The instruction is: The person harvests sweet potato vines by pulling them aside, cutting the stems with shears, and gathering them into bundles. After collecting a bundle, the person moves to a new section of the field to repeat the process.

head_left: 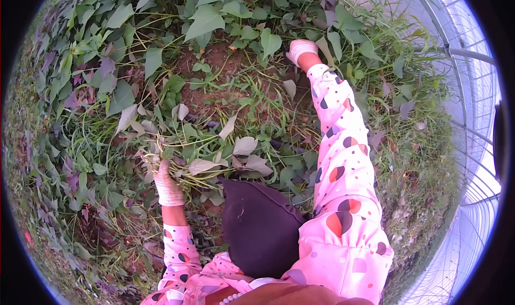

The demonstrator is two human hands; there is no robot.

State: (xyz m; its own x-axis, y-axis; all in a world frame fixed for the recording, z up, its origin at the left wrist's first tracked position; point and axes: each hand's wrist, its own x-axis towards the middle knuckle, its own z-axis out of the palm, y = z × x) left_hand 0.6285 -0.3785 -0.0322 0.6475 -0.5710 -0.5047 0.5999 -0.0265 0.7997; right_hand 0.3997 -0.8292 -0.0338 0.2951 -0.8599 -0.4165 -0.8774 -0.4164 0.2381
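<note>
My left hand [168, 186], in a pale striped glove, is closed round a bundle of leafy vine stems [204, 177] at the lower left of the bed. The stems trail to the right, their leaves [245, 146] showing pale undersides. My right hand [302, 50], gloved too, reaches far forward to the edge of the green vines [206, 21]. Its fingers point down and away among leaves, so their grip is hidden. Between the hands lies bare reddish soil [217, 69] with grass and small weeds.
A dark rounded cloth shape [260, 224] is low in the middle, between my pink spotted sleeves. Dense vines and grass cover the left side. A metal-framed plastic tunnel wall [472, 90] curves along the right, with a grassy strip [418, 197] beside it.
</note>
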